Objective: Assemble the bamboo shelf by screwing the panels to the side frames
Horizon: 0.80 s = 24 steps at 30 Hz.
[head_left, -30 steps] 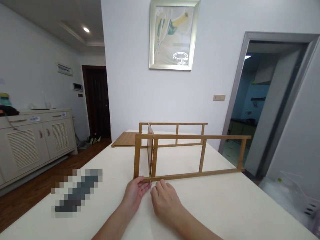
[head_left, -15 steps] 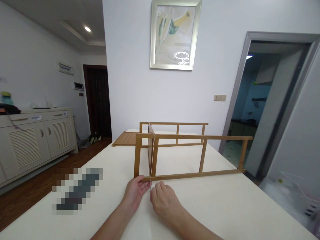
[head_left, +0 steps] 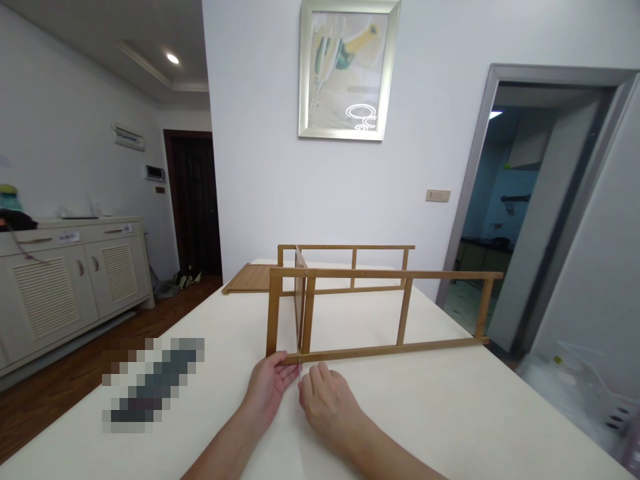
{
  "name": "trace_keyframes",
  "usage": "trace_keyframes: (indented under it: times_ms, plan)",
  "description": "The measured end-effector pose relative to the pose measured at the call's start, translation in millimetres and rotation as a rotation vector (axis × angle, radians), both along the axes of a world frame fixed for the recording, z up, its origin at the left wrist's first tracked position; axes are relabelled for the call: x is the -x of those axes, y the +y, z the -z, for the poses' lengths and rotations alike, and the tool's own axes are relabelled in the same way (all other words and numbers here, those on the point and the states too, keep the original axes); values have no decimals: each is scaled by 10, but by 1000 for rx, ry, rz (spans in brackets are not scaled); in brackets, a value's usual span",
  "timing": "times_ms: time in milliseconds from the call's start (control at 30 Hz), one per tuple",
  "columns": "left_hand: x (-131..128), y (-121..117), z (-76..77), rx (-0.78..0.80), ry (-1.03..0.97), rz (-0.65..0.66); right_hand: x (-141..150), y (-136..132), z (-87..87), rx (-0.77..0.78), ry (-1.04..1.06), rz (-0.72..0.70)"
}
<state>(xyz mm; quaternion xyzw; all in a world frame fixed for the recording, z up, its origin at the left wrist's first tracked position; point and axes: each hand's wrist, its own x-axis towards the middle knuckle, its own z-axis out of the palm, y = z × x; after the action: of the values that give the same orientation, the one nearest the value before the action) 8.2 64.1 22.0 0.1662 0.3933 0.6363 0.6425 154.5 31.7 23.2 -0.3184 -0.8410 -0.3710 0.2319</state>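
Fingers (head_left: 290,377), head view, our left hand (head_left: 267,393): part-curled, lightly holding wooden frame (head_left: 380,274) at lower rail (head_left: 380,351).
Our right hand (head_left: 327,403): curled tight round thin rod (head_left: 300,372), tip at rail.
Frame spot: before us, on white table (head_left: 450,413).

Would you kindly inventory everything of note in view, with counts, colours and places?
Wooden side frames: two, brown, on table
Panels: two, brown, one between frames, one far left
Thin tool: one, colour unclear, right hand
Table: one, cream, centre
Pixelated patch: one, dark, table's left
Picture: one, silver-framed, wall
Cabinet: one, white, left
Door: one, dark, back left
Doorway: one, grey-framed, right
Basket: one, white, lower right
Left hand: one, bare, at near frame's corner
Right hand: one, bare, holding tool
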Motion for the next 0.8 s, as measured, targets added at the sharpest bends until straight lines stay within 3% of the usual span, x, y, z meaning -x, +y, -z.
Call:
trace_keyframes:
  times_ms: [600,667,800]
  plan:
    - [36,19,54,5,87,-36,6,-27,-64,190,72,-27]
    - [73,24,53,-22,206,-72,-1,-30,-41,207,35,-51]
    - [196,50,40,-63,742,-234,-6,-25,5,278,-8,-115]
